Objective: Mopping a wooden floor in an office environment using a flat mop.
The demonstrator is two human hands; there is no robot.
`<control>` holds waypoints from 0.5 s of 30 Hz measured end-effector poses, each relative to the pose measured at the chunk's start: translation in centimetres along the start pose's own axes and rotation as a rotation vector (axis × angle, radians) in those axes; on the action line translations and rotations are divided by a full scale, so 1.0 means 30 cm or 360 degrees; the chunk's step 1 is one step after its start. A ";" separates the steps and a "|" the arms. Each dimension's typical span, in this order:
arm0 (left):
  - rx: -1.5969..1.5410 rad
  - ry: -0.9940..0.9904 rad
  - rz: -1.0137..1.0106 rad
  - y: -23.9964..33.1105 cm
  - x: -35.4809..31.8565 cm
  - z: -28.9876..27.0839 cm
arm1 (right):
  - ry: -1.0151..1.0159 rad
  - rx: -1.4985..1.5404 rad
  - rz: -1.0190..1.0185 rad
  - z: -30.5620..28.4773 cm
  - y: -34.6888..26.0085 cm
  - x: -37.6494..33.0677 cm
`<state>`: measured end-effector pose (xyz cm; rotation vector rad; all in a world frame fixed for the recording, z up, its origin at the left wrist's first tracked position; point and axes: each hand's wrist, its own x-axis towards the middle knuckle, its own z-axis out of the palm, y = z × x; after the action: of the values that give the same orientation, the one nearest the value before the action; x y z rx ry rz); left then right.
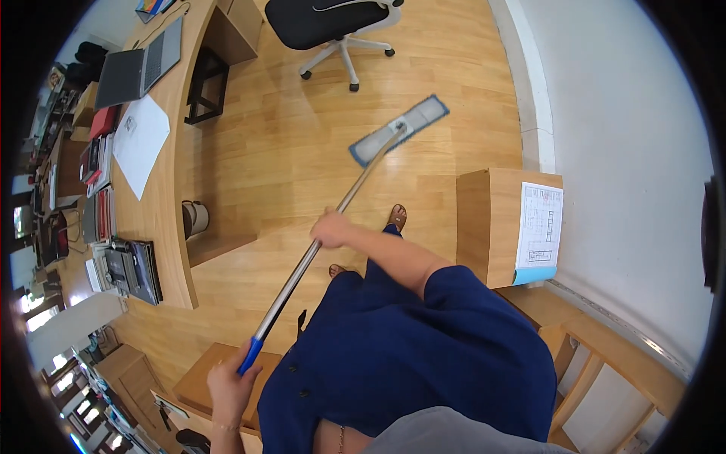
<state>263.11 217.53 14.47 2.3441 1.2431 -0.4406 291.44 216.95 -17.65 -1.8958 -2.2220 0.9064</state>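
Observation:
A flat mop (299, 276) with a long metal pole slants across the view. Its wide head (418, 119), grey on top with a blue fringe, lies on the wooden floor ahead of me, between an office chair and a wooden cabinet. My left hand (229, 384) is closed around the blue grip at the pole's near end, low at the left. Farther up, my right hand (331, 229) wraps round the bare metal at about mid-pole. My sandalled feet stand apart on the floor, just right of the pole.
A black office chair (333, 21) on white castors stands at the far side. Along the left runs a desk (178, 219) with a laptop (140, 68), papers and books; a bin (197, 217) sits beneath. A wooden cabinet (491, 227) and white wall (628, 189) bound the right.

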 end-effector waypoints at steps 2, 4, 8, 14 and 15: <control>0.0063 -0.0031 0.0156 0.111 0.144 0.089 | 0.0143 0.0002 0.0167 0.007 0.232 -0.019; 0.0120 -0.0112 0.0391 0.219 0.299 0.228 | 0.0132 -0.0013 0.0470 0.019 0.478 -0.061; 0.0209 -0.0275 0.0491 0.508 0.545 0.434 | 0.0110 -0.0004 0.0988 -0.103 0.794 -0.194; 0.0196 -0.0312 0.0673 0.579 0.582 0.393 | 0.0533 0.0194 0.1046 -0.087 0.838 -0.307; 0.0214 -0.0400 0.0652 0.533 0.552 0.356 | 0.0689 0.0141 0.0953 -0.011 0.808 -0.288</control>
<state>284.76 215.52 1.36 2.4775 0.6152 -0.6671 314.74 210.48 -26.41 -2.4670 -1.3736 0.5468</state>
